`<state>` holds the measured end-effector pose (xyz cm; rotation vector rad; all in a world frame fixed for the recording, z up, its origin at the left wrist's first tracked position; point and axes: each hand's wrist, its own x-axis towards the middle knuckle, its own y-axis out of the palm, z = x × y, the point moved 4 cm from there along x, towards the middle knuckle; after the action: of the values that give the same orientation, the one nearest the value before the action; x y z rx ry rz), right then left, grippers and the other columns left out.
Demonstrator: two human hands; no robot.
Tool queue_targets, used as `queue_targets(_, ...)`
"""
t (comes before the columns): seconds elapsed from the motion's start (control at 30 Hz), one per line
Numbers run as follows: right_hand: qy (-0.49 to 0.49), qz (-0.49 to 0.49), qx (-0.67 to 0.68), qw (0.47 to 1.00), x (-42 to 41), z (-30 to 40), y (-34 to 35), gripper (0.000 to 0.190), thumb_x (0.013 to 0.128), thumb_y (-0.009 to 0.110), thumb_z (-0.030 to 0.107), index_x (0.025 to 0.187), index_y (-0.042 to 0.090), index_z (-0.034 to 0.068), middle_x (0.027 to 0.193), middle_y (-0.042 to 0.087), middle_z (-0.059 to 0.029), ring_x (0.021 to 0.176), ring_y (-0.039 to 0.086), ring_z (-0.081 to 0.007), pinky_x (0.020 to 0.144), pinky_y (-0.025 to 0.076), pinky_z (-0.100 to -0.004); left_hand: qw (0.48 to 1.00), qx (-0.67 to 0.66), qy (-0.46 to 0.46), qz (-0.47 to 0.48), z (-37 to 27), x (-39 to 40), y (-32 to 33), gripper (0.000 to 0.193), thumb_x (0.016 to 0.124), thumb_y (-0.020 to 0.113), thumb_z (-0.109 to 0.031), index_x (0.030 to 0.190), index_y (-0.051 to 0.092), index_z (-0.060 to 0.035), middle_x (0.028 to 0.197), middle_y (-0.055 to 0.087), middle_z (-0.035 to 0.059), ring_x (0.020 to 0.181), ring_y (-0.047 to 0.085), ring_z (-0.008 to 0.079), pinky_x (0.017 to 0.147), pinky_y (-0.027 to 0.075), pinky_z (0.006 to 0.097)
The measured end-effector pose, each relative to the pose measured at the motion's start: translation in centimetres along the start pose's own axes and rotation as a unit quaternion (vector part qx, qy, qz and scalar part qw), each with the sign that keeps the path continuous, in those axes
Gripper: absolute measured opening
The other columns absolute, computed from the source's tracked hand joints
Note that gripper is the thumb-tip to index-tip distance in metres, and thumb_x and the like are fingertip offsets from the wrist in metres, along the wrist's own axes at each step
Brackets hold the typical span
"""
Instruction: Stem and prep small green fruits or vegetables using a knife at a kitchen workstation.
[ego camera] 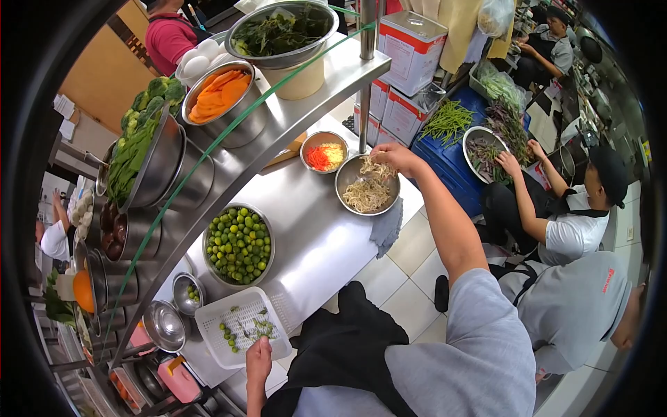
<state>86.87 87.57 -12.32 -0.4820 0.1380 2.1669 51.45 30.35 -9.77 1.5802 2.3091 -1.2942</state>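
Observation:
My right hand (393, 159) grips a clump of pale, shredded, stringy food (376, 168) above a steel bowl (344, 195) that holds more of the same shreds (366, 194). Beside that bowl stands a smaller steel bowl (305, 144) with chopped red and pale yellow pieces. My left hand (259, 357) is closed at the near edge of a white perforated plastic basket (211, 339); whether it holds anything cannot be told. Small green citrus fruits (228, 336) and green scraps lie in the basket. A large steel bowl of green citrus fruits (239, 245) stands behind it.
A steel shelf (292, 138) above the worktable (312, 234) bears bowls of sliced carrots (221, 94), broccoli and leafy greens. A grey cloth (387, 227) hangs over the table edge. To the right, a co-worker (552, 208) handles purple-green vegetables; another person in grey (578, 307) is close by.

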Motion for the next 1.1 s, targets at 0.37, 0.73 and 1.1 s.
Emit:
queue_targets(0.37,-0.116,-0.069,-0.135,0.982,0.5,-0.2,1.5,0.011,0.086,0.069,0.012,0.094,0.069,0.004,0.087,0.069,-0.0028,0.077,0.063,-0.0128,0.069,0.052,-0.03,1.0,0.005,-0.011,0.007,-0.1,0.1,0.3,0.057,0.104,0.043,-0.048,0.072,0.053,-0.0023,0.062,0.047,0.0044,0.062,0.044,0.0148,0.06,0.039,0.0337)
queue_targets(0.73,-0.135,-0.074,-0.336,0.929,1.8,1.0,1.6,0.02,0.082,0.072,0.017,0.097,0.072,0.005,0.089,0.073,-0.0117,0.081,0.067,-0.0197,0.076,0.052,-0.0341,1.0,-0.016,-0.018,0.005,-0.6,-0.6,0.3,0.053,0.105,0.044,-0.043,0.072,0.053,-0.0029,0.063,0.047,0.0024,0.062,0.043,0.013,0.06,0.039,0.0317)
queue_targets(1.1,-0.123,-0.049,-0.321,0.938,1.4,0.7,2.8,0.021,0.083,0.071,0.018,0.101,0.073,0.007,0.09,0.074,-0.01,0.085,0.068,-0.0208,0.078,0.052,-0.0348,1.0,-0.026,0.002,-0.002,-0.3,-0.5,0.5,0.054,0.105,0.045,-0.045,0.072,0.054,-0.0033,0.06,0.045,-0.0003,0.058,0.041,0.0104,0.055,0.036,0.03)
